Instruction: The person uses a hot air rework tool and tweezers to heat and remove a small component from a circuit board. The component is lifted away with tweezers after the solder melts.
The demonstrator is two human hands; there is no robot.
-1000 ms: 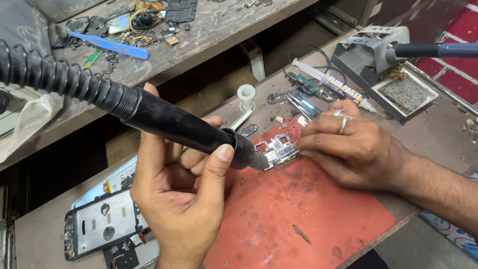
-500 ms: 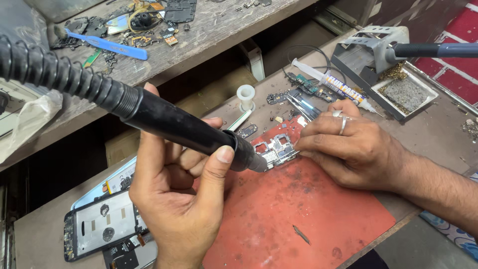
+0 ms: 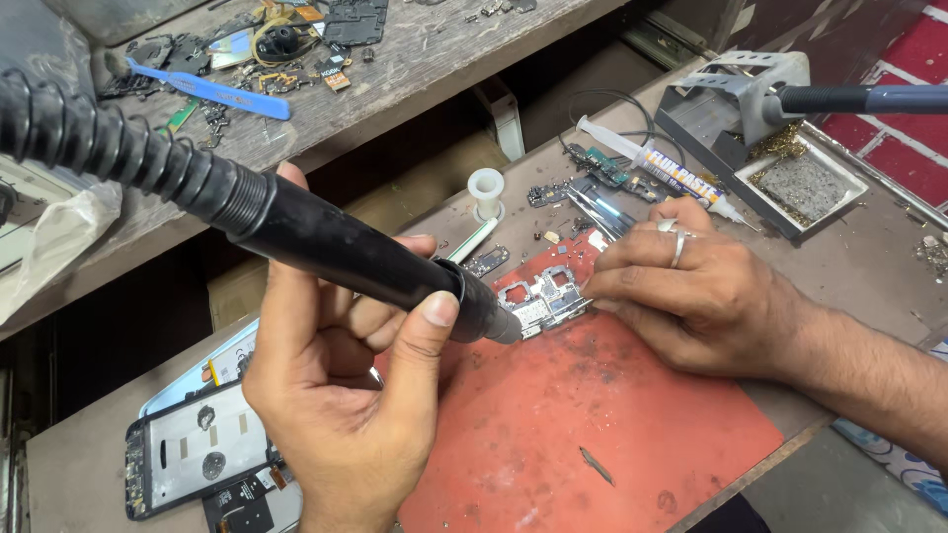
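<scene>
Nearest the camera, a worn red mat (image 3: 592, 434), flat and scuffed, is spread on the workbench (image 3: 79, 464). At its left edge an opened phone body (image 3: 197, 454) is laid, its grey inner plate and dark frame exposed. Above the mat's left part the left hand (image 3: 346, 395) is raised with the palm turned inward, the thumb pointed up and the fingers curled; a black, smooth, cylindrical hot-air wand (image 3: 365, 252) is grasped in it, with a ribbed hose trailing to the upper left and a metal nozzle angled down at the circuit board (image 3: 543, 299). The board, small, silvery and studded with metal shields, is placed at the mat's top edge. It is pressed down by the right hand (image 3: 691, 291), laid flat with fingertips on the board's right end; a ring is worn on one finger. Just beyond, tweezers (image 3: 600, 212) and a flux syringe (image 3: 657, 168) are seen. Farther off, a grey iron stand (image 3: 736, 104) with a sponge tray is set, and a rough wooden shelf (image 3: 415, 69) is strewn with parts.
</scene>
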